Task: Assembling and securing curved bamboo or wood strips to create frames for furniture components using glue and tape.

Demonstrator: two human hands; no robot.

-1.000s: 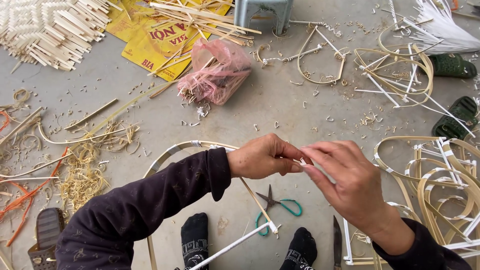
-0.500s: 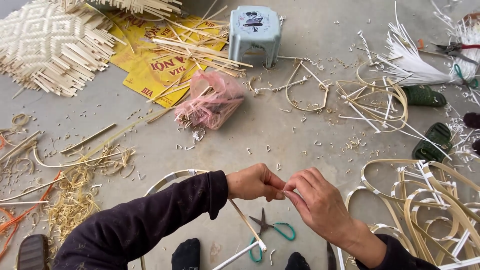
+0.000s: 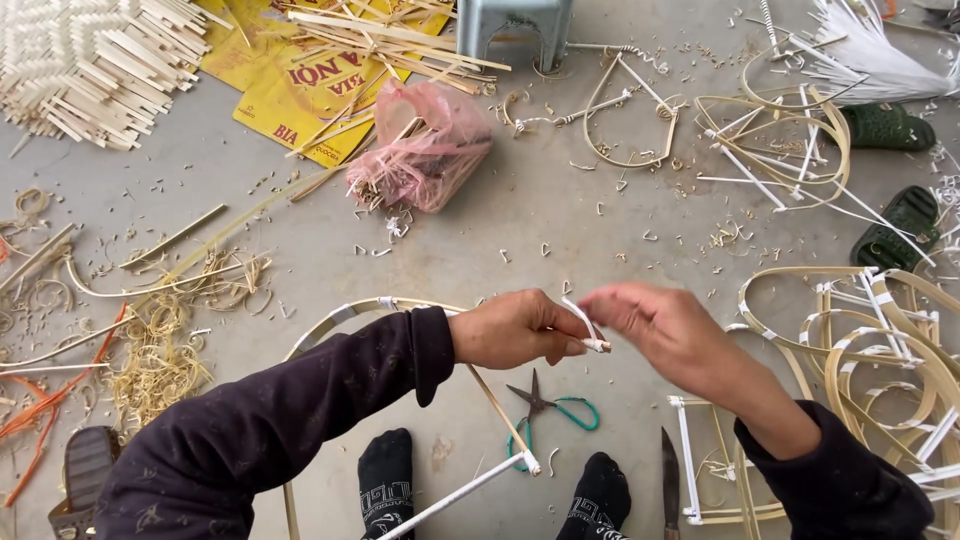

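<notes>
My left hand (image 3: 515, 328) grips the top of a bent bamboo frame (image 3: 345, 312) bound with white tape, pinching a joint at its fingertips. My right hand (image 3: 665, 328) is close beside it, fingers on a thin white strip (image 3: 583, 322) that runs to that joint. The frame's lower bar (image 3: 495, 410) slants down to a taped corner between my two black-socked feet (image 3: 386, 482). Green-handled scissors (image 3: 545, 408) lie on the floor just under my hands, and a knife (image 3: 669, 478) lies to their right.
A pink plastic bag (image 3: 425, 150) of scraps sits ahead, with yellow sheets (image 3: 300, 95) and loose bamboo sticks behind it. A woven mat (image 3: 70, 50) is far left, a grey stool (image 3: 515, 22) at the top, finished taped frames (image 3: 880, 350) at right, green sandals (image 3: 890, 128) far right.
The view has tilted down a little. My hands stay together at the frame's joint; my right hand has shifted slightly and drawn the white strip out to the joint.
</notes>
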